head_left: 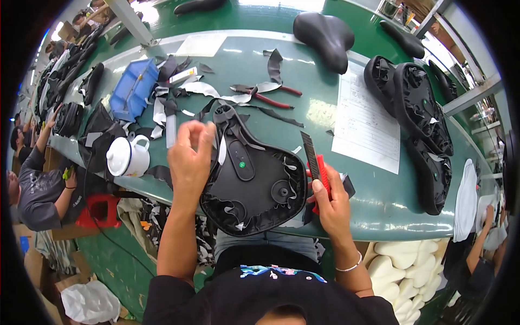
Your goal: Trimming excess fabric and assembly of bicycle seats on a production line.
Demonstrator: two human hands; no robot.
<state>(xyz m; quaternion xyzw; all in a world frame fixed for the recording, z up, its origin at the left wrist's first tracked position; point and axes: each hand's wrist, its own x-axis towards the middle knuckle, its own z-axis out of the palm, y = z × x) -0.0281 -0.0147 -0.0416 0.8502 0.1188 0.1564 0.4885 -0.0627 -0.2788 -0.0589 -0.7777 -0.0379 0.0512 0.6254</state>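
A black bicycle saddle point(253, 183) lies with its underside up at the table's near edge, its narrow nose pointing away from me. Gathered cover material lines its rim, with bits of white showing. My left hand point(190, 157) is beside the saddle's left edge, fingers curled together; what they pinch, if anything, is hidden. In my right hand point(335, 203) is a red utility knife point(323, 172), its long dark blade extended and pointing up and away, just right of the saddle and apart from it.
Red-handled pliers point(271, 99) and black and white scraps lie beyond the saddle. To the left are a white lidded mug point(128, 156) and a blue bin point(132, 89). A printed sheet point(365, 122) and stacked saddles point(420, 108) occupy the right. Other people work at the far left and right.
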